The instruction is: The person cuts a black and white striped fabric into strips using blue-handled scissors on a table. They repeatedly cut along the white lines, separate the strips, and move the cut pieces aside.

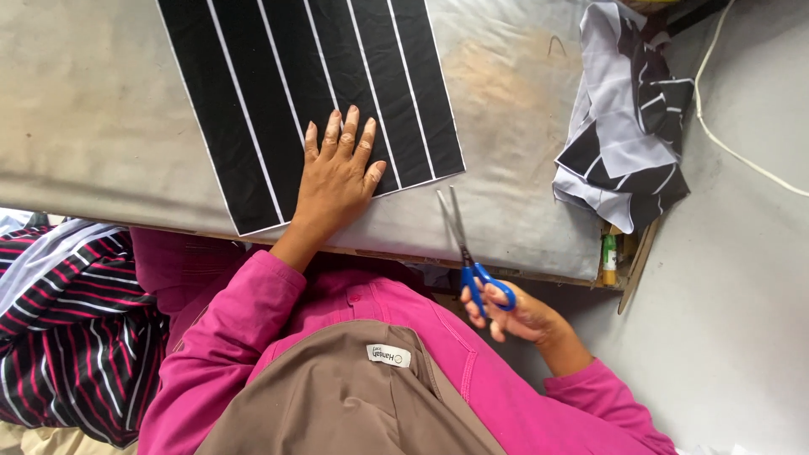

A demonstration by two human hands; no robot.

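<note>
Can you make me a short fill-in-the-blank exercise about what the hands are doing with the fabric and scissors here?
1. The left hand lies flat on a black fabric with thin ____ stripes.
2. The right hand holds scissors with ____ handles.
3. The blades of the scissors are ____, not closed.
4. A crumpled pile of cloth lies at the table's ____ end in the picture.

Missing words: white; blue; open; right
</note>
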